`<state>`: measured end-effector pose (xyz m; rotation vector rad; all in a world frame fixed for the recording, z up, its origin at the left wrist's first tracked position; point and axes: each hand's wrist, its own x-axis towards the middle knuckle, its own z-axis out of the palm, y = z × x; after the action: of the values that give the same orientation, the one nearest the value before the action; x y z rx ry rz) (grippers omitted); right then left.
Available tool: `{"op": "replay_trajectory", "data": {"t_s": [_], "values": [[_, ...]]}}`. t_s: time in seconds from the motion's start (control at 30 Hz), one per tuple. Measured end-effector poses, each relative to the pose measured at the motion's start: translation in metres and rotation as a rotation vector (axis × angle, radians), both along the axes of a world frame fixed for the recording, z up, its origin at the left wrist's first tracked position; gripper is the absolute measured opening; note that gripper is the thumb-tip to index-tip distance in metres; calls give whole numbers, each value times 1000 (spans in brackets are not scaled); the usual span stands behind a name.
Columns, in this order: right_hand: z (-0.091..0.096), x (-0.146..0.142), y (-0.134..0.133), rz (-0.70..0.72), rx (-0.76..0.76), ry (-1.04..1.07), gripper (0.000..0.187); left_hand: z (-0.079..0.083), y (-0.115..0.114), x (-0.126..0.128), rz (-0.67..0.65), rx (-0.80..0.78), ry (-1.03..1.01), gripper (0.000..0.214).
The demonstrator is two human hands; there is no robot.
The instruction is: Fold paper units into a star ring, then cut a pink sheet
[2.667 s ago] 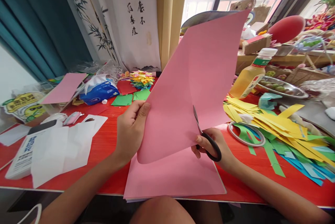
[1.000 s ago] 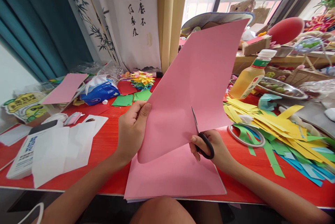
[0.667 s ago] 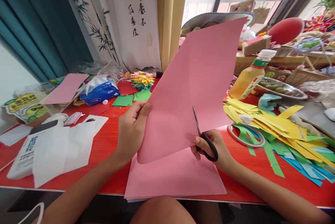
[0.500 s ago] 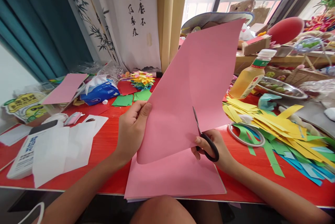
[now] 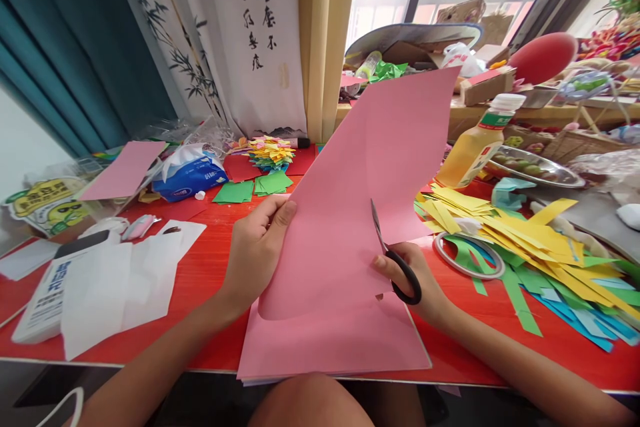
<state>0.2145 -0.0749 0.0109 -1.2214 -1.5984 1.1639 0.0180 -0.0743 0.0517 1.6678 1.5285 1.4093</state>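
Observation:
A large sheet of pink paper (image 5: 325, 214) is held up at a slant in front of me. My left hand (image 5: 260, 247) pinches its left edge, thumb on the near face. My right hand (image 5: 413, 277) grips black-handled scissors (image 5: 407, 277) at the sheet's lower right, with the blades pointing up over the paper. Some of the right fingers are hidden behind the sheet. Below it, a stack of pink paper (image 5: 340, 347) lies at the table's front edge.
Yellow, green and blue paper strips (image 5: 545, 247) and a roll of tape (image 5: 470, 255) lie on the right. Behind them stands a juice bottle (image 5: 473, 147). Green paper squares (image 5: 235, 192), a blue tissue pack (image 5: 190, 177) and white sheets (image 5: 120, 287) are on the left of the red table (image 5: 210, 240).
The sheet's top corner has dropped lower, uncovering green wrapping on the shelf behind. Both hands have shifted slightly, the left a little to the right. The scissors stay against the paper.

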Motion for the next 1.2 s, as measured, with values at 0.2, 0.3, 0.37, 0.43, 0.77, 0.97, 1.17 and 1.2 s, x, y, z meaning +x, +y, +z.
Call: {"op": "replay_trajectory", "data": {"t_s": [0.2,0.3,0.37,0.43,0.77,0.97,1.17,1.2], "values": [[-1,1,1,-6,27,-42,53,-1,-1,1,13,7,27,29],[-1,1,1,3,-7,-7,53,-1,-1,1,10,8,32,28],[-1,1,0,-6,-28,22,52,-1,-1,1,3,8,32,27],[-1,1,-1,-9,-44,46,52,0,-1,1,1,7,35,27],[0,2,0,68,-26,57,41,-2,-1,0,-23,-5,11,26],[-5,4,0,83,-37,65,39,-2,-1,-1,-25,-7,7,26],[-4,3,1,84,-27,57,39,-1,-1,-1,-25,-28,7,26],[-4,3,1,85,-18,43,39,-1,-1,0,-26,-29,5,26]]}}
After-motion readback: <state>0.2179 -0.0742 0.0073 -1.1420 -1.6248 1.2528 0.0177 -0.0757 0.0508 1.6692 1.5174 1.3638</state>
